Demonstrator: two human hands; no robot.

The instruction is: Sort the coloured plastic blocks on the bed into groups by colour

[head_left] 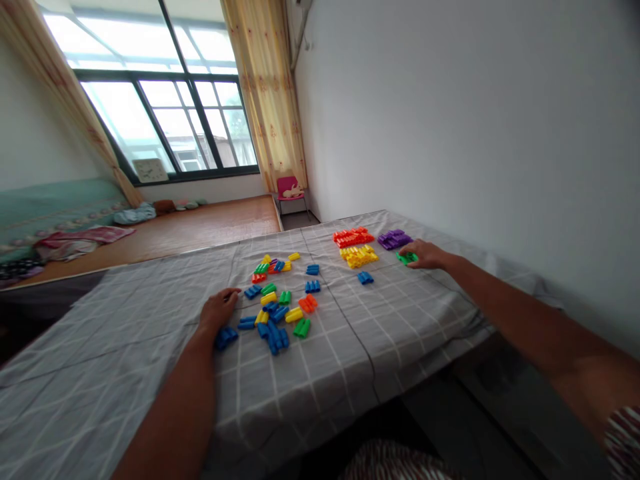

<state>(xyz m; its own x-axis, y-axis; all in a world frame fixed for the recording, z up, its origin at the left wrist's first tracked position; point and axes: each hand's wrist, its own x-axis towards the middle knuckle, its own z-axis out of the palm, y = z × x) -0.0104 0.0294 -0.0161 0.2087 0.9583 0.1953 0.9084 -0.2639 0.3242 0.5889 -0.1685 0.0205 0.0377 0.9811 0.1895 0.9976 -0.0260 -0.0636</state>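
My right hand [425, 254] reaches far across the bed and its fingers rest on a green block [406, 257], just below a purple block pile [395, 239]. Sorted piles of red blocks [353, 237] and yellow blocks [359, 256] lie to its left, with a lone blue block [365, 277] nearer me. My left hand [218, 309] lies on the grey checked sheet [150, 373], fingers loosely curled, beside a blue block [226, 337] and the scattered mixed blocks [280, 303]. Nothing shows inside its fingers.
The bed stands against a white wall [475, 120] on the right. Beyond it lie a wooden floor [200, 230], a small pink chair [290, 190], a large window with curtains, and bedding at the far left.
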